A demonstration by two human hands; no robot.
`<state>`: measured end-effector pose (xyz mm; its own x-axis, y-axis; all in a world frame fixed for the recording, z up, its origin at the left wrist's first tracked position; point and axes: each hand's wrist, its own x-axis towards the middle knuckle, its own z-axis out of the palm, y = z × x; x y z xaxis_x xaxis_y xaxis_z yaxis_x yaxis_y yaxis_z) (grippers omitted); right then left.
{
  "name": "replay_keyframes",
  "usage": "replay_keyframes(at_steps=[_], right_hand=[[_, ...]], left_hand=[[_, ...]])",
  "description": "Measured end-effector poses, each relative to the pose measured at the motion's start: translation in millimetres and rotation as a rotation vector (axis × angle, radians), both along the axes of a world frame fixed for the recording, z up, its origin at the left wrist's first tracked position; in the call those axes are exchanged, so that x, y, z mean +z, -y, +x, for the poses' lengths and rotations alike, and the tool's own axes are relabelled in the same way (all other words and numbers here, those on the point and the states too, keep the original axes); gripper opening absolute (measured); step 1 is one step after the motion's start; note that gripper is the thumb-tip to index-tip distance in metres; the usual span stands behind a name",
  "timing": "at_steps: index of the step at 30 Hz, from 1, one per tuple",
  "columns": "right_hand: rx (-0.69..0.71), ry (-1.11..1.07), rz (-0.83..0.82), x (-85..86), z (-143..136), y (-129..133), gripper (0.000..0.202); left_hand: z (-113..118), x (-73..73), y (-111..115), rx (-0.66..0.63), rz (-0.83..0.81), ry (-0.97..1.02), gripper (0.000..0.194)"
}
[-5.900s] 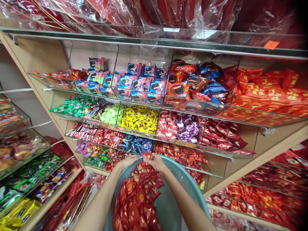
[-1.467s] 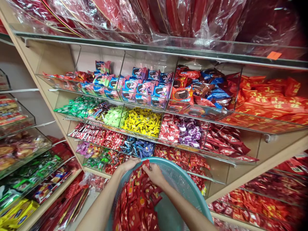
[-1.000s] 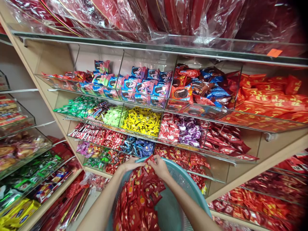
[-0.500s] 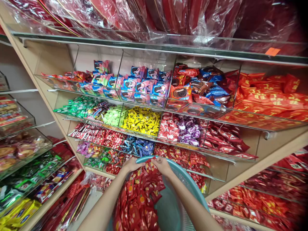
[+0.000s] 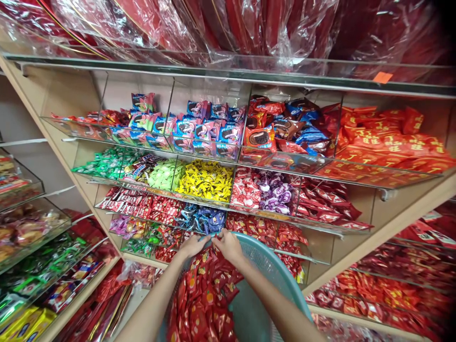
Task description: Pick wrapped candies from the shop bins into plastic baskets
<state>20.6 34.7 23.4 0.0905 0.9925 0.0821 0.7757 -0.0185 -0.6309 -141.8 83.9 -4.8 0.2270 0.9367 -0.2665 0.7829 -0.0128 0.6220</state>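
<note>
A teal plastic basket (image 5: 297, 289) stands at the bottom centre, with a heap of red candy packets (image 5: 201, 299) along its left side. At its far rim, my left hand (image 5: 194, 244) is closed, with the thumb on the rim beside the packets. My right hand (image 5: 227, 244) is closed in a pinch at the top of the heap, close to my left hand. What either hand grips is too small and hidden by the fingers to name.
Ahead rise glass shelves (image 5: 228, 156) of wrapped sweets: yellow packets (image 5: 206, 180), cookie packs (image 5: 185, 128), orange-red packets (image 5: 388, 137). More sweets stand on side shelves (image 5: 32, 232) at left and right. Plastic-wrapped red items (image 5: 178, 28) lie above.
My right hand has moved left, closer to my left hand. The view has shifted a little, so the shelves sit slightly further left.
</note>
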Motion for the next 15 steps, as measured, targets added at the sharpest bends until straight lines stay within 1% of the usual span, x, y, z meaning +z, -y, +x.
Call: replay_keyframes(at_steps=[3, 6, 8, 10, 11, 13, 15], right_hand=[[-0.041, 0.07, 0.096, 4.3, 3, 1, 0.031], [-0.08, 0.101, 0.137, 10.3, 24, -7, 0.029], [-0.081, 0.123, 0.139, 10.6, 49, -16, 0.025], [-0.052, 0.159, 0.156, 5.9, 81, -26, 0.024], [-0.05, 0.184, 0.136, 1.9, 98, -30, 0.025], [0.019, 0.242, 0.04, -8.5, 128, -37, 0.034], [0.09, 0.261, -0.025, -19.3, 150, -42, 0.042]], left_hand=[[0, 2.3, 1, -0.007, -0.01, 0.01, 0.079], [-1, 3.3, 0, 0.0, -0.026, 0.005, 0.079], [-2, 2.5, 0, 0.0, -0.028, 0.012, 0.079], [-3, 0.1, -1, 0.007, -0.028, 0.018, 0.079], [-4, -1.6, -2, 0.019, -0.031, 0.019, 0.08], [-4, -5.5, -4, 0.037, -0.032, 0.024, 0.083], [-5, -9.0, -5, 0.039, -0.027, 0.03, 0.084]])
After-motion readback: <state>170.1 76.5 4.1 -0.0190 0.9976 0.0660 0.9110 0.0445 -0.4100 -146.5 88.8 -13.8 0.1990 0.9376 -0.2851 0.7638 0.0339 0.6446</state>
